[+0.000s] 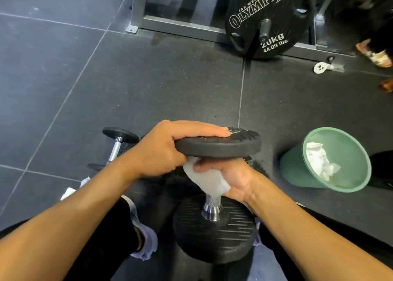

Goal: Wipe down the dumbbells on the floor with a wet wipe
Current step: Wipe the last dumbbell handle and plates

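Down between the feet, the dumbbell [213,227] stands on end on the floor [148,78]. Right grip [229,178] wraps the wet wipe [204,180] round the chrome handle. Left grip [161,148] clamps the upper head's rim, fingers flat across the top. Off left, a second dumbbell [116,148] lies flat; right, a green bin [293,170] holds crumpled wipes [319,161]. Far back, a black weight plate [268,19].

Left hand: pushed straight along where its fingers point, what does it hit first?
The left hand rests on the upper head of the dumbbell, fingers pointing right. Past that rim the green bin comes next, though it probably sits lower.
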Action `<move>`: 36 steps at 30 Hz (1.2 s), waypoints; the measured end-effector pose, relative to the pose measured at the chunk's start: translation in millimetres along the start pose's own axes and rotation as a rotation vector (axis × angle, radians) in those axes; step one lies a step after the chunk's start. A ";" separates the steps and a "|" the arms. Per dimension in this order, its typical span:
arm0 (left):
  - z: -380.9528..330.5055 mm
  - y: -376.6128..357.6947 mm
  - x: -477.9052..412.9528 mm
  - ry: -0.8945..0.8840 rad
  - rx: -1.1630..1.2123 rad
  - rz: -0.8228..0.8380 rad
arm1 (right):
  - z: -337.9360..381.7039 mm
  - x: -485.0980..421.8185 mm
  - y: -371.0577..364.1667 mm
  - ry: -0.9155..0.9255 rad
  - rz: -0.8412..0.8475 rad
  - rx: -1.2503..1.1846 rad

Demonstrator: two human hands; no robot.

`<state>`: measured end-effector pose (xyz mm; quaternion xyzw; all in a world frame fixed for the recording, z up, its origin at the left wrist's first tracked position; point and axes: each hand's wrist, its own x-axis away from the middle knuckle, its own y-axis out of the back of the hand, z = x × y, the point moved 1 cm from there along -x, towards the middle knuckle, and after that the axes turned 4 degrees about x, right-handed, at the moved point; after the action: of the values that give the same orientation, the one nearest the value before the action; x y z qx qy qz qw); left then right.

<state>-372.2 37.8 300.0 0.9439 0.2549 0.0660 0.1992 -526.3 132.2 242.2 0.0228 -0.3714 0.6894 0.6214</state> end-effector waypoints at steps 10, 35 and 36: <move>16.4 0.4 -4.1 0.144 0.372 -0.149 | 22.7 0.4 -17.4 0.216 0.047 -0.116; 26.5 -64.9 -3.9 0.606 1.564 -0.595 | 74.0 -1.1 -2.9 0.361 -0.511 -0.245; 28.8 -65.4 -2.7 0.582 1.584 -0.608 | 70.6 -4.6 0.5 0.389 -0.546 -0.246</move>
<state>-397.8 78.2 246.9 0.6422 0.5052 0.0520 -0.5741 -556.1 90.1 290.7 -0.0855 -0.3067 0.4393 0.8401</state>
